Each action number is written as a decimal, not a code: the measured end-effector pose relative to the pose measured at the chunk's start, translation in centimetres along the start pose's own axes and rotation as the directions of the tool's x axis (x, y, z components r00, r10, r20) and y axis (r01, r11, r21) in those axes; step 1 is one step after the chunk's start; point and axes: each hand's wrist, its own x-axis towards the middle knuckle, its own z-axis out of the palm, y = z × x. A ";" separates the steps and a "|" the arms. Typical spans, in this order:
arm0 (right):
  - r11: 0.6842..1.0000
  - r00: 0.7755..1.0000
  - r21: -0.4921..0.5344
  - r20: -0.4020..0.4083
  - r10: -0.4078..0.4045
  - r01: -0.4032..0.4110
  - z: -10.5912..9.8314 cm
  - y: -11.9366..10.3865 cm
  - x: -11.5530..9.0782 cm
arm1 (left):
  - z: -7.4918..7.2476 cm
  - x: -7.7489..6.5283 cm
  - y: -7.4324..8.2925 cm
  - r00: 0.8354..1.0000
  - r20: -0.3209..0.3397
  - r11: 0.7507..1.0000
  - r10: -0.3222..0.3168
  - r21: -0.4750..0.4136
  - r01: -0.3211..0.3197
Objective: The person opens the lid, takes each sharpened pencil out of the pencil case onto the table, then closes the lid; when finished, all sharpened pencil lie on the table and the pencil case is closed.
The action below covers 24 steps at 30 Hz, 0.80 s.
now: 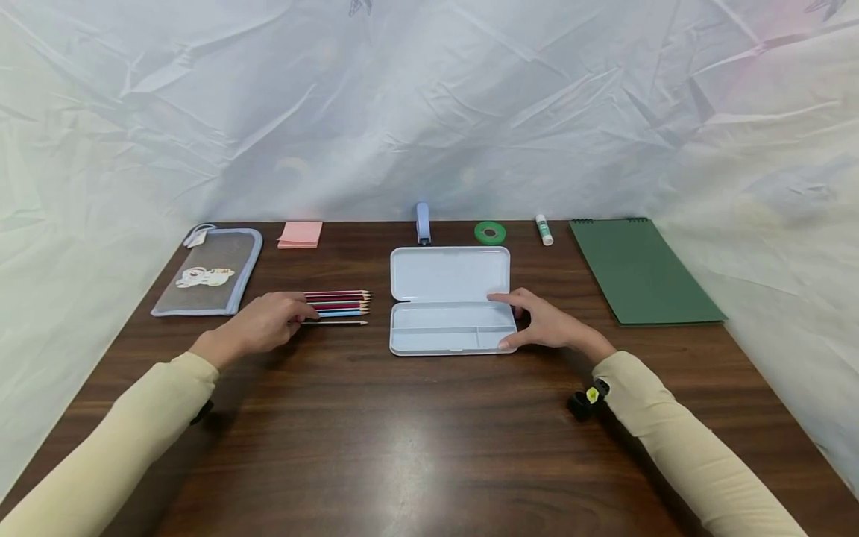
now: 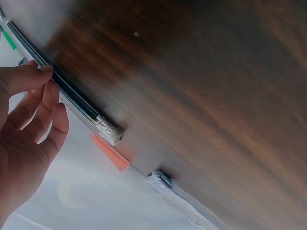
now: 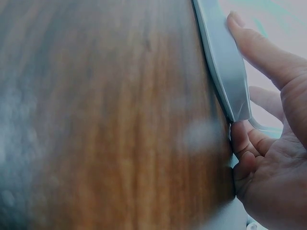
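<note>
Several colored pencils [image 1: 344,313] lie side by side left of center, points to the right. My left hand [image 1: 271,322] is at their left ends. In the left wrist view its thumb and index finger pinch a dark pencil [image 2: 79,93] with a metal ferrule and eraser end. A pale blue pencil case [image 1: 450,274] lies open at the middle, its lid back and its divided tray [image 1: 429,341] toward me. My right hand [image 1: 545,321] grips the tray's right end, thumb at the front corner and fingers at the back. In the right wrist view the case [image 3: 223,57] rests on the table.
Along the back are pink sticky notes [image 1: 300,233], a light blue stapler [image 1: 422,222], green tape [image 1: 490,233] and a glue stick [image 1: 544,230]. A mesh zip pouch [image 1: 221,257] lies far left, a green spiral notebook [image 1: 644,276] at right, on the brown table [image 1: 403,432].
</note>
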 end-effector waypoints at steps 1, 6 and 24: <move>1.000 1.000 -0.002 -0.001 0.001 -0.001 0.0 0.0 0.0 | 0.0 0.0 0.0 1.000 0.001 1.000 -0.003 0.002 0.003; 1.000 1.000 -0.002 -0.003 0.007 -0.007 0.0 0.0 0.0 | 0.1 0.2 -0.1 1.000 -0.011 1.000 -0.008 0.015 0.008; 1.000 1.000 -0.008 -0.003 -0.002 0.002 0.0 0.0 0.1 | 0.3 0.6 -0.5 0.998 -0.022 0.998 -0.052 0.028 0.053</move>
